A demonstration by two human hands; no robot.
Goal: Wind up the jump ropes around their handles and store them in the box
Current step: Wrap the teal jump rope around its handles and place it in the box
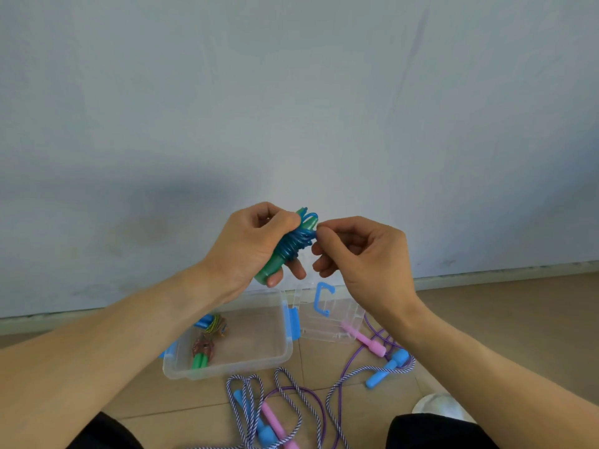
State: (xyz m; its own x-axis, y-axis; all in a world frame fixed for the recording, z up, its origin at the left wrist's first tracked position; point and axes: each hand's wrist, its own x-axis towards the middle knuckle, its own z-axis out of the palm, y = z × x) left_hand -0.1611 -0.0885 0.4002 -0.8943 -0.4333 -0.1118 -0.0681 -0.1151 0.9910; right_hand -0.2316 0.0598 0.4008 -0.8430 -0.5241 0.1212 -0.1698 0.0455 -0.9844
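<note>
Presently, at lower left of centre, a clear plastic box [275, 358] sits open on the tiled floor, holding two wound rope bundles: one with blue handles [212, 323] toward its upper left, one with green handles [201, 354] below it. Above the box, at frame centre, the left hand [249, 244] grips the green handles [270, 270] of a jump rope, fingers curled round them. The blue cord [296, 239] is coiled around these handles, with loops standing at the top. The right hand [359, 254] pinches the cord at the coil's right edge between thumb and forefinger. Right of the box lies its clear lid [327, 319] with a blue carry handle. Loose ropes with pink and blue handles [372, 358] lie unwound at lower centre and lower right.
</note>
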